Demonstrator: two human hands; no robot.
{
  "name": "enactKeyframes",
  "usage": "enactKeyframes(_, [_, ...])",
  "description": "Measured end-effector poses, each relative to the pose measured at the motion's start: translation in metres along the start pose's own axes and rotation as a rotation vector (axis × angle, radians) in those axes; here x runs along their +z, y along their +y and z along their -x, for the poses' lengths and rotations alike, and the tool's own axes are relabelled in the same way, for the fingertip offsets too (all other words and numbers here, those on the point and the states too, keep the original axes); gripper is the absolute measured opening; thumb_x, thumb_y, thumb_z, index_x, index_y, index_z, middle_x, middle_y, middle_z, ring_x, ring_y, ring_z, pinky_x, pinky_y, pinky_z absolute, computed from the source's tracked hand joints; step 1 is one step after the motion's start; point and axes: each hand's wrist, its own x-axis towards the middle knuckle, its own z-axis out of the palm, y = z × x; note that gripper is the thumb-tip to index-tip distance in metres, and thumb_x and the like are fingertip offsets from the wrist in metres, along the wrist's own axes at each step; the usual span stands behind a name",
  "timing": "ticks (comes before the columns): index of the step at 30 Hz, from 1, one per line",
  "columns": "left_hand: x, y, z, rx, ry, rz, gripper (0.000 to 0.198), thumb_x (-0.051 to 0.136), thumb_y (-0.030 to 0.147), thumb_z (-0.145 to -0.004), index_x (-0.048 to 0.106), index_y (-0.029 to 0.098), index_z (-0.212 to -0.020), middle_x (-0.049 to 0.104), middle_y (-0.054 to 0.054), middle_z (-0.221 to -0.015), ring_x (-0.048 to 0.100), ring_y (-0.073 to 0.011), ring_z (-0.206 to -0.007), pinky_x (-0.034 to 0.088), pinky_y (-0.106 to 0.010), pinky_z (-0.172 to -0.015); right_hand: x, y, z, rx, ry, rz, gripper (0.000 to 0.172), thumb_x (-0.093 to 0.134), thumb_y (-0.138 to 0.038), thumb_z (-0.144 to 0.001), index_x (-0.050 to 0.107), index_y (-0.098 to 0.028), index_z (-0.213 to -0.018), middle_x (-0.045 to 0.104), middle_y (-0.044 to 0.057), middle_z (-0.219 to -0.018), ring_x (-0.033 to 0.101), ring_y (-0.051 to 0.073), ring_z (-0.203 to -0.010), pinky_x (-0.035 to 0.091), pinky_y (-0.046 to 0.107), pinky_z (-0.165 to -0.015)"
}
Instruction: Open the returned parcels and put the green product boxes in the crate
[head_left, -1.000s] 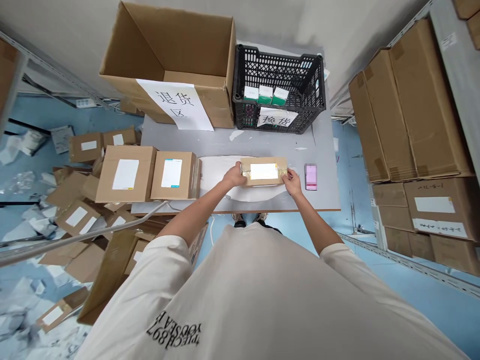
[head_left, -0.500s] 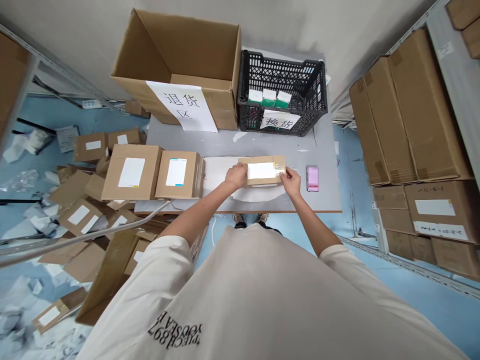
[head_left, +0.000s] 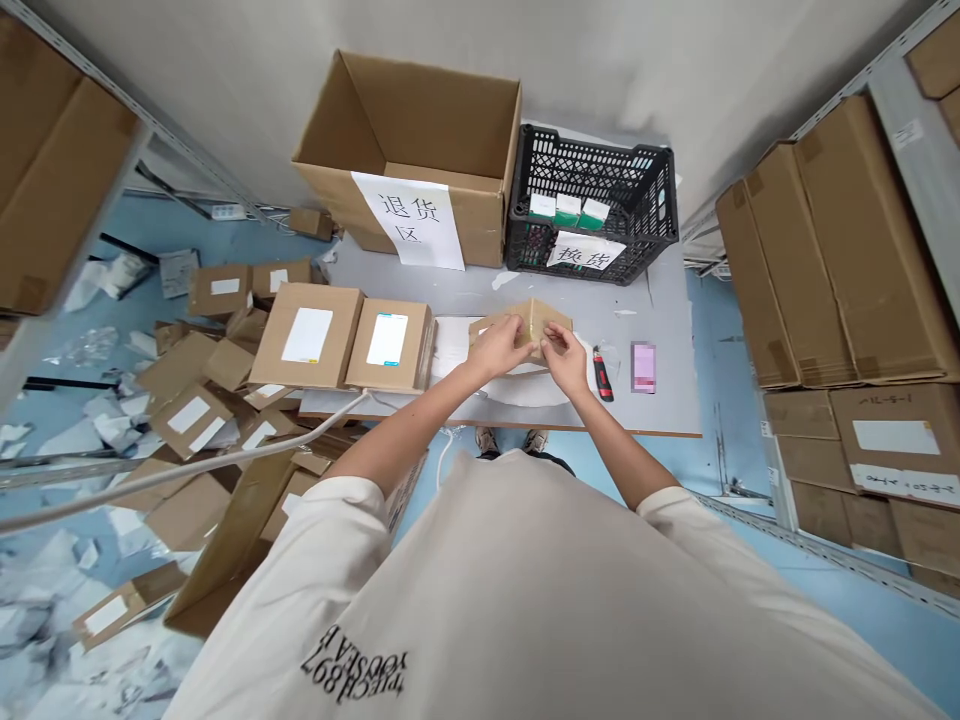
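A small cardboard box (head_left: 557, 312) lies under both my hands near the front of the grey table. One of its edges or flaps stands up toward me, and a strip of its white label shows at the left. My left hand (head_left: 498, 350) grips the box from the left, fingers bent over its middle. On the other side my right hand (head_left: 566, 358) pinches the box near the same raised edge, its fingertips close to my left thumb. Beneath is a white sheet (head_left: 517, 388). Just right of my right hand rests a red and black utility knife (head_left: 602, 374).
A phone (head_left: 643, 368) lies at the table's right. Two labelled boxes (head_left: 304, 335) stand at the left, with a white cable (head_left: 300, 430) before them. Behind are a large open carton (head_left: 472, 215) and a black crate (head_left: 600, 215) holding small packs. Boxes litter the floor.
The box's label side was facing up; now a folded edge stands up and my hands have come closer together on it. The utility knife has come into view beside my right hand.
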Motion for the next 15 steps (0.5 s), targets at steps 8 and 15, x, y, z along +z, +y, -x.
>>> enactKeyframes(8, [-0.032,-0.035,0.023,-0.132,0.034,0.007,0.046,0.068,0.03,-0.101,0.06,0.024,-0.146,0.073,-0.016,-0.145,0.075,-0.0378,-0.124,0.058,-0.049,-0.109,0.005,0.018,0.009,0.177,0.121,0.122,0.068,0.082,-0.064,-0.085,0.062,-0.026,-0.139,0.067,0.019,-0.158,0.062,0.036,-0.151,0.05,0.057,-0.131])
enactKeyframes(15, [-0.034,-0.052,0.019,-0.081,-0.007,0.074,0.061,0.06,0.026,-0.103,0.05,0.022,-0.163,0.073,-0.018,-0.15,0.077,-0.0354,-0.124,0.057,-0.051,-0.116,0.011,0.007,0.01,0.148,0.073,0.031,0.068,0.074,-0.073,-0.09,0.057,-0.029,-0.139,0.082,0.015,-0.14,0.077,0.031,-0.129,0.06,0.049,-0.115])
